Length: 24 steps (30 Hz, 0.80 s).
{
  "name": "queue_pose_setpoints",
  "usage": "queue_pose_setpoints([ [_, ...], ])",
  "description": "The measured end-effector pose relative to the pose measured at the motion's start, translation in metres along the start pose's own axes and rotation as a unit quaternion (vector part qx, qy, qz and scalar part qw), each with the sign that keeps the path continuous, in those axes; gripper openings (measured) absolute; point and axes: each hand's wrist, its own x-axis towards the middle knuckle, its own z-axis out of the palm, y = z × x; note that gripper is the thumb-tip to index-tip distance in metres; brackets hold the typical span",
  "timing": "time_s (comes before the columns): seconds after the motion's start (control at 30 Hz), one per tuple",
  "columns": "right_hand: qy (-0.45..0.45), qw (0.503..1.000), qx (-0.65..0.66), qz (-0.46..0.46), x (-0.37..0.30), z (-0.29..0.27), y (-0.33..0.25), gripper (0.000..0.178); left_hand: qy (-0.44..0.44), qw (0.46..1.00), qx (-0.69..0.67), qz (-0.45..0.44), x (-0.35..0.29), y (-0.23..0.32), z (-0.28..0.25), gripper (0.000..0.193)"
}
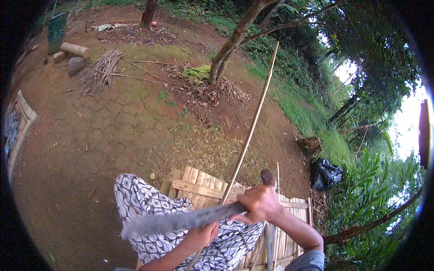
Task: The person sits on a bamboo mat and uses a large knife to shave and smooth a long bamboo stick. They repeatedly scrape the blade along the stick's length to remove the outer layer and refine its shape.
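Note:
My right hand (258, 203) is wrapped around the dark handle of a machete, whose rounded butt sticks out above the fist. The broad grey machete blade (178, 220) points left across my lap, smeared by motion. Below the blade, my left hand (201, 236) is closed around a long, thin bamboo stick (256, 113). This stick slants from my lap up and away to the right, and the blade crosses in front of it. Whether the blade's edge touches the stick, I cannot tell. Patterned white and dark cloth (147, 203) covers my legs.
Under me is a bamboo slat bench (199, 187). Thin shavings (205, 151) litter the earth ahead. To the right are a tree stump (309, 145) and a black plastic bag (326, 174). Farther off stand a tree (230, 45) and a pile of sticks (103, 70).

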Motion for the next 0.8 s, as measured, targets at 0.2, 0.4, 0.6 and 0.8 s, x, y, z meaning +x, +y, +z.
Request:
queue_pose_setpoints([
  [0.2, 0.103, 0.974, 0.149, 0.139, 0.009, 0.019, 0.072, 0.051, 0.018, 0.991, -0.133, -0.022, 0.002, 0.012, 0.000, 0.040],
  [0.4, 0.079, 0.986, 0.074, 0.126, -0.003, 0.033, 0.032, 0.050, 0.012, 0.991, -0.132, -0.015, 0.004, 0.006, -0.011, 0.039],
  [0.6, 0.082, 0.996, 0.017, 0.012, 0.013, 0.027, 0.038, 0.050, 0.028, 0.989, -0.125, -0.069, 0.006, -0.003, -0.002, 0.038],
  [0.8, 0.114, 0.958, 0.043, 0.260, 0.002, 0.019, 0.077, 0.041, 0.022, 0.989, -0.146, -0.031, 0.007, 0.007, 0.000, 0.037],
])
